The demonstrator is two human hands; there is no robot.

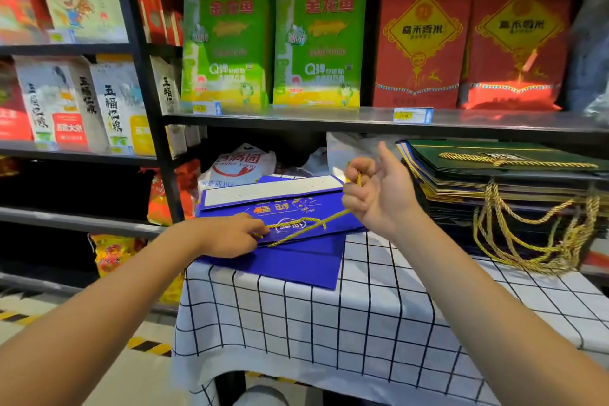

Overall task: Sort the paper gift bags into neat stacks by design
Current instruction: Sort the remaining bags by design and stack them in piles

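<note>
Flat blue gift bags (290, 241) lie in a pile at the back left of the desk (379, 306), which has a white cloth with black squares. The left hand (230, 234) presses on the top bag, its grip pinching the gold cord (296, 227). The right hand (375, 194) lifts the cord's other end, its grip curled tight round it. Dark green bags (494, 175) sit stacked just right of the blue ones.

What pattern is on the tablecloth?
White with a black grid pattern on the tablecloth, clearest in the head view.
</note>
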